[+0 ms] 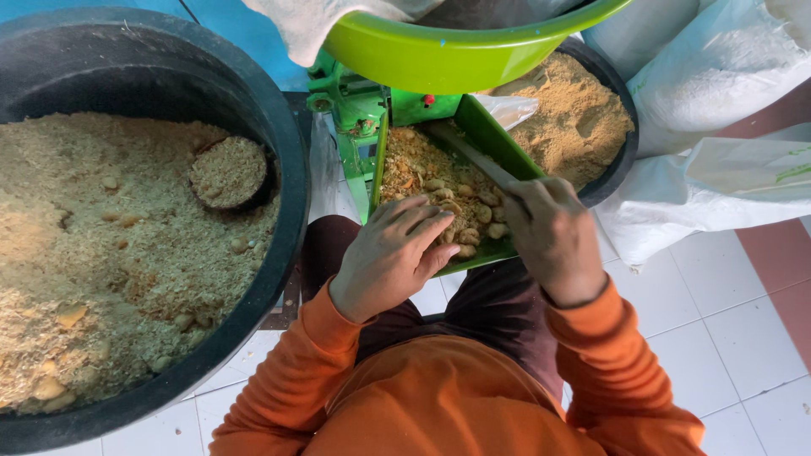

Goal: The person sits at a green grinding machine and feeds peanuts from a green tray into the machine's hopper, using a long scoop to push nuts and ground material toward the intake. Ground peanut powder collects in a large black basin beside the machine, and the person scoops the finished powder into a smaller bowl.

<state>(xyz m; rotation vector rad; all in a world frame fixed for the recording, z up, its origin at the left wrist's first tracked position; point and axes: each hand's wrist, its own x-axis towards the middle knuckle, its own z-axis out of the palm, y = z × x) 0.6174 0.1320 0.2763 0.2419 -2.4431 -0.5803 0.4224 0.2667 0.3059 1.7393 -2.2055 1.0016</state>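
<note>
My left hand point(395, 250) rests with fingers bent on tan crumbly mash and small lumps point(439, 190) in a green chute tray point(498, 142) of a green machine point(355, 114). My right hand point(553, 236) grips a thin grey stick point(470, 154) that reaches up into the chute. I wear orange sleeves. A lime green bowl-shaped hopper point(456, 55) sits above the chute.
A big black tub point(279, 160) of tan mash stands at left, with a small round scoop point(228, 173) lying in it. A second black tub point(621, 156) of finer powder is behind the chute. White sacks point(718, 127) lie at right on a tiled floor point(726, 338).
</note>
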